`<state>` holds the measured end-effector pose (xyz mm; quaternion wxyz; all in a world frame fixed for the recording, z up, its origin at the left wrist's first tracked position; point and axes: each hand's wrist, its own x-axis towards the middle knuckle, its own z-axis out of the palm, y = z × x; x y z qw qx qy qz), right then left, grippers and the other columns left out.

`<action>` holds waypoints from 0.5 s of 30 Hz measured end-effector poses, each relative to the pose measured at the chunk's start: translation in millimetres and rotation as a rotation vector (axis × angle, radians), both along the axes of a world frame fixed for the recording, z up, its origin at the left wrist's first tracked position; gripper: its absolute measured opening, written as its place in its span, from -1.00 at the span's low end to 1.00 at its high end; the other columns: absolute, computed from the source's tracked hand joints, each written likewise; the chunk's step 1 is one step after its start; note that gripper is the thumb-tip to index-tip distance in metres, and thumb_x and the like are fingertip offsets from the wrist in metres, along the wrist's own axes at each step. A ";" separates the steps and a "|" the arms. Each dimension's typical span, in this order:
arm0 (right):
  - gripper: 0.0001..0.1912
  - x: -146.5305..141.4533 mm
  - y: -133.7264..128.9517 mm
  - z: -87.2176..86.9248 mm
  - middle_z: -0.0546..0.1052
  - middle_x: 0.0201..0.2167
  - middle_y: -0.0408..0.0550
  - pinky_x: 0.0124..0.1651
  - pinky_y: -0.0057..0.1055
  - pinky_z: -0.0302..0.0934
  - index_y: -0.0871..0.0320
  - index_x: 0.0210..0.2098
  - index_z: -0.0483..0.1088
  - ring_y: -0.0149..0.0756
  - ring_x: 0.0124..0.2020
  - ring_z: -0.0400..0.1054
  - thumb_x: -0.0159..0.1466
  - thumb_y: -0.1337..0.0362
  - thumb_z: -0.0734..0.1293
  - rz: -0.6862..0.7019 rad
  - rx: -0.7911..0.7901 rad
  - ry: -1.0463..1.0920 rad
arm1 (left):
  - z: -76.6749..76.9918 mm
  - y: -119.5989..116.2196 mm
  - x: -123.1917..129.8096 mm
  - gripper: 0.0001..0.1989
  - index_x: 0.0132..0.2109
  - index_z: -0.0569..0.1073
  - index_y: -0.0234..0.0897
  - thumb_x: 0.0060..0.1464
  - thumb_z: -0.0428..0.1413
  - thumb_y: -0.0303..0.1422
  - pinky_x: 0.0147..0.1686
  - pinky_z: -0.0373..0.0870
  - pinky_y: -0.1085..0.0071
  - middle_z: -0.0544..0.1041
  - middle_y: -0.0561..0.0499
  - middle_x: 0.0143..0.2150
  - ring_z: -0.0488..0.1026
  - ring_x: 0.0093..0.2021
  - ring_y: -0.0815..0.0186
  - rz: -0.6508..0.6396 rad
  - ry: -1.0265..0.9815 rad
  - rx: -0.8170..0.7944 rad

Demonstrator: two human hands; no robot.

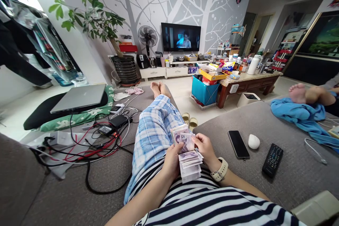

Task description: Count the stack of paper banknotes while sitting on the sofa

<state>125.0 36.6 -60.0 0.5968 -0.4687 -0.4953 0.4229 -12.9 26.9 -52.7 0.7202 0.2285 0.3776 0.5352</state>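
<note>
Head view: the person is lying back on a grey sofa (pixel 265 120), legs stretched out in plaid trousers (pixel 156 127); both hands are meeting over the lap, just above a striped shirt (pixel 201 201). The left hand (pixel 172 159) is closing around a stack of notes (pixel 188 159), fingers curling under the fanned lower end; the right hand (pixel 205 148) is pinching the top note between thumb and fingers, lifting it apart from the rest; a watch (pixel 220 170) is sitting on that wrist.

The stack is fanning out loosely at its lower end, so a weak hold from the left hand is likely to let notes slide off onto the shirt or down between leg and cushion; two notes sticking together under the right thumb would probably go unnoticed.

A phone (pixel 238 143), a white mouse (pixel 253 141) and a remote (pixel 272 159) are lying on the sofa just right of the hands; an elbow swinging out could knock them. Cables (pixel 100 141) are tangling on the left near a laptop (pixel 79 97); another person's foot (pixel 298 93) is resting on a blue cloth (pixel 299 113), well apart.
</note>
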 end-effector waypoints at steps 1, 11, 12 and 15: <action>-0.57 -0.1 -0.5 0.4 0.28 -0.65 -0.23 -0.44 -0.40 0.01 0.11 -0.59 0.28 -0.39 -0.55 0.10 0.14 -0.06 0.40 -0.003 0.006 -0.004 | -0.1 0.2 0.0 -0.69 -0.23 0.55 -0.36 -0.18 0.33 -0.32 -0.21 0.52 0.27 0.66 -0.13 -0.30 0.61 -0.24 0.09 0.010 0.005 0.001; -0.56 0.0 -9.3 5.3 0.25 -0.65 -0.24 -0.45 -0.41 -0.01 0.10 -0.59 0.26 -0.39 -0.55 0.07 0.16 -0.05 0.41 0.002 0.056 0.021 | -0.6 3.0 3.2 -0.79 -0.25 0.55 -0.34 -0.04 0.24 -0.30 -0.19 0.55 0.22 0.66 -0.13 -0.31 0.63 -0.24 0.08 0.040 -0.077 -0.061; -0.56 0.1 -10.1 5.6 0.23 -0.65 -0.24 -0.45 -0.41 -0.02 0.10 -0.59 0.26 -0.40 -0.55 0.06 0.16 -0.05 0.41 0.007 0.060 0.025 | -1.2 3.3 3.1 -0.80 -0.26 0.55 -0.33 -0.05 0.24 -0.30 -0.19 0.55 0.22 0.66 -0.12 -0.31 0.63 -0.23 0.08 0.040 -0.076 -0.058; -0.58 0.1 -12.5 7.7 0.21 -0.64 -0.25 -0.46 -0.41 -0.04 0.11 -0.57 0.28 -0.42 -0.56 0.01 0.16 -0.05 0.42 0.042 0.057 0.043 | -1.1 3.2 2.5 -0.81 -0.32 0.54 -0.32 -0.09 0.24 -0.30 -0.19 0.54 0.24 0.65 -0.09 -0.34 0.62 -0.23 0.09 0.039 -0.064 -0.036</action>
